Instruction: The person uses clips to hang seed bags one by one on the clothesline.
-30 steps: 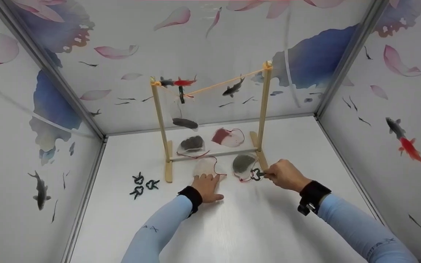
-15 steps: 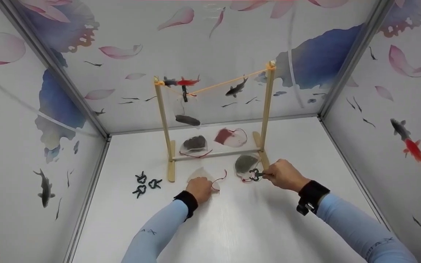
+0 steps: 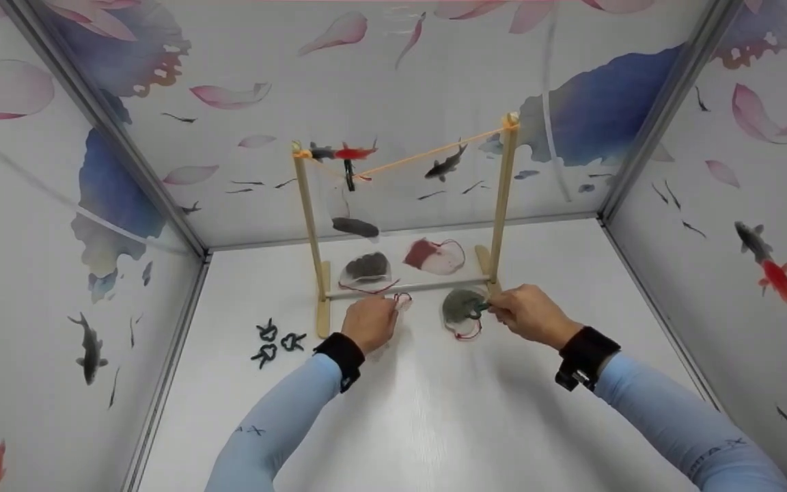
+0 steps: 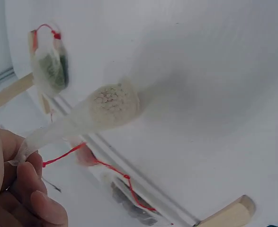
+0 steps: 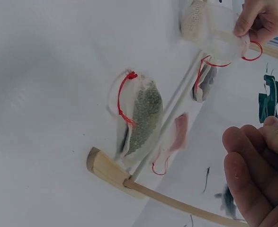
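My left hand [image 3: 369, 322] pinches the gathered neck of a small white mesh drawstring bag [image 4: 112, 104]. The bag hangs from my fingers with pale grains bunched at its bottom and a red cord loose beside the neck. On the right, my right hand [image 3: 533, 314] holds a dark green clip [image 5: 269, 97] between thumb and fingertips. In the head view that clip overlaps a drawstring bag of green grains [image 5: 146, 111], which lies on the table near the stand's right foot.
A wooden stand [image 3: 503, 184] carries a sagging orange string [image 3: 434, 154]. From it a clip [image 3: 349, 176] suspends a dark-filled bag [image 3: 356, 227]. Another dark-filled bag [image 3: 366, 266] and a reddish one [image 3: 427, 254] lie beneath. Three clips [image 3: 292, 342] lie left. Printed walls surround the table.
My left hand first lay flat over the pale bag, then gathered its neck and raised it off the table. My right hand has lifted slightly with the clip.
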`<state>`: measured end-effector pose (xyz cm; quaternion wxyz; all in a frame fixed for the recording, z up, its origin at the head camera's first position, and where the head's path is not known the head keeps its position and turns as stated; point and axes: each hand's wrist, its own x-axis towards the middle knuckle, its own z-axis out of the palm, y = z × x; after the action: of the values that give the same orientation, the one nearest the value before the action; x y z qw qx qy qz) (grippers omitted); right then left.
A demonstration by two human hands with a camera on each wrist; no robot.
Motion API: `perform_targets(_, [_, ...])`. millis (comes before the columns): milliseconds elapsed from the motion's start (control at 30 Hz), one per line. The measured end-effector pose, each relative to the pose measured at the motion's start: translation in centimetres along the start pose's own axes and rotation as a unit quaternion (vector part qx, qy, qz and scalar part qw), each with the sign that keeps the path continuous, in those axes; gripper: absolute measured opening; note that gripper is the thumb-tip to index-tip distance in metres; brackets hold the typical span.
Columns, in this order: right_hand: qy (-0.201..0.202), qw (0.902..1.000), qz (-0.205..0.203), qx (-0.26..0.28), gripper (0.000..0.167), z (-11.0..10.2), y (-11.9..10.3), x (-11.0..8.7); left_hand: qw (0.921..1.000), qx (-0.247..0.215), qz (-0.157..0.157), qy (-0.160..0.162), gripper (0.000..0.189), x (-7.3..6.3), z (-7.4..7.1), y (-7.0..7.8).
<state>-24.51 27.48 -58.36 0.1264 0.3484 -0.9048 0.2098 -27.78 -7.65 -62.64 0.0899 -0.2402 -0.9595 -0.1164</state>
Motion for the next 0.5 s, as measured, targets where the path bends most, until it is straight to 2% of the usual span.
perform_targets(133, [0.015,0.9994,-0.026,-0.019,0.014,-1.3,-0.5,1.4,0.999,-0.024,0.014,0.037,0.026,1.0,-2.8,0.4])
perform_targets(300, [0.025,0.9965,-0.047,-0.065,0.008,-3.7,-1.3,4.3,0.9942,-0.059,0.021,0.088,0.025,3.0,-6.9,1.1])
perform_targets(500, [0.018,0.9921,-0.06,-0.109,0.016,-7.1,-3.0,8.7,0.9885,-0.098,0.013,0.115,0.023,5.4,-10.8,1.4])
